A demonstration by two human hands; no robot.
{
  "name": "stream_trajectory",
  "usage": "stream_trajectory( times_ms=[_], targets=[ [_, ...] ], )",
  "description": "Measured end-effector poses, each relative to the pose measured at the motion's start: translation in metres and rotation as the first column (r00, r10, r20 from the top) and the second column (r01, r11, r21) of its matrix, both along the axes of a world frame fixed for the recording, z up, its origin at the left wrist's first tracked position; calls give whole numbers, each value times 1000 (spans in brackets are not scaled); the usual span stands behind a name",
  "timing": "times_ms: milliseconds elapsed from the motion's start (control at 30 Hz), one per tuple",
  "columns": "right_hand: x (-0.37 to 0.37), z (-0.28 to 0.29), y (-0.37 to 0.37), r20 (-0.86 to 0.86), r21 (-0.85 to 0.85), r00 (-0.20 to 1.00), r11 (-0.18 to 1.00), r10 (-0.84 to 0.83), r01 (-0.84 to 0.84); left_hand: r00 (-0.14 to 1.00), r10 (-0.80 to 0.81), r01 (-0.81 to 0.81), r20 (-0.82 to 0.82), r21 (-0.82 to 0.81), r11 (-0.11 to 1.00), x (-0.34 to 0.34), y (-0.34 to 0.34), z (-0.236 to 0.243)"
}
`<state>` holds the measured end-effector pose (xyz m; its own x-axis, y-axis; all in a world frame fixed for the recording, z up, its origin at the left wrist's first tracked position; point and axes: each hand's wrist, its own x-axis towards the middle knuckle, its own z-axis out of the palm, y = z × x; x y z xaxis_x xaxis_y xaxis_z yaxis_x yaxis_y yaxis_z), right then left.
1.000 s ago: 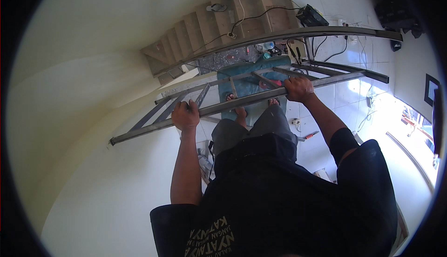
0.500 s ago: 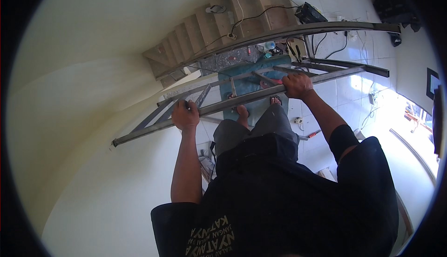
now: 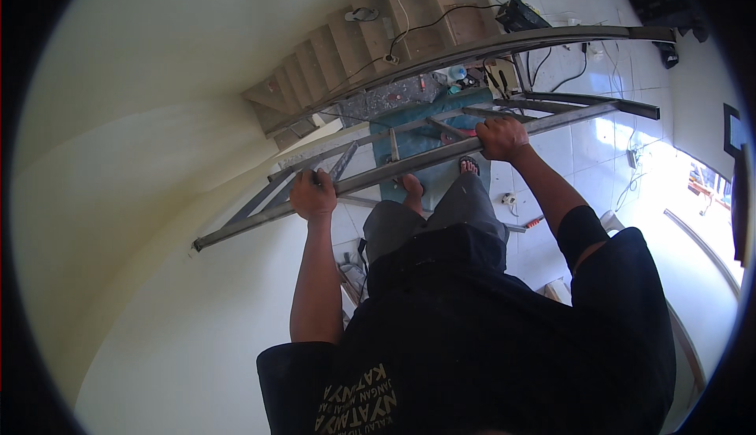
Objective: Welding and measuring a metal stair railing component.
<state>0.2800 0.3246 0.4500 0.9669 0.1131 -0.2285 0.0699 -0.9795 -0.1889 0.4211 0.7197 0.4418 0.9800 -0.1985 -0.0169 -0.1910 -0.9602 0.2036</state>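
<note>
White floor tiles (image 3: 596, 177) and a green mat (image 3: 449, 103) are being overhung by a metal frame (image 3: 409, 168), its long axis running left to right. Its near rail (image 3: 378, 177) is being gripped by both left hand (image 3: 313, 195) and right hand (image 3: 504, 138), fingers curled over it.

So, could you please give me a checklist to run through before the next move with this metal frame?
1. Left hand closed on the near bar of the metal frame: ok.
2. Right hand closed on the same bar: ok.
3. Frame's left end free of the wall: cannot tell; it shows close.
4. Feet on the green mat: ok.
5. Floor to their right free of tools: not ok; an orange-handled tool lies there.
6. Stairs clear: not ok; sandals lie there.
</note>
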Motion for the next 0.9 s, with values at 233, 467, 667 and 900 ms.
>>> stream_trajectory(
  times_ms=[233, 467, 667, 900],
  targets=[
    [1, 3, 1, -13, -7, 1000, 1000, -3, 3, 1000, -20, 20, 11, -28, 999, 0, -1, 4],
    [0, 1, 0, 21, -8, 1000, 1000, -1, 1, 1000, 12, -12, -1, -34, 999, 1, -2, 3],
    [0, 2, 1, 25, -15, 1000, 1000, -1, 1, 991, 99, -106, -89, -87, 990, -1, -3, 5],
    [0, 5, 2, 13, -16, 1000, 1000, -15, 15, 998, 11, -13, -55, -38, 999, 1, -4, 7]
  ],
)
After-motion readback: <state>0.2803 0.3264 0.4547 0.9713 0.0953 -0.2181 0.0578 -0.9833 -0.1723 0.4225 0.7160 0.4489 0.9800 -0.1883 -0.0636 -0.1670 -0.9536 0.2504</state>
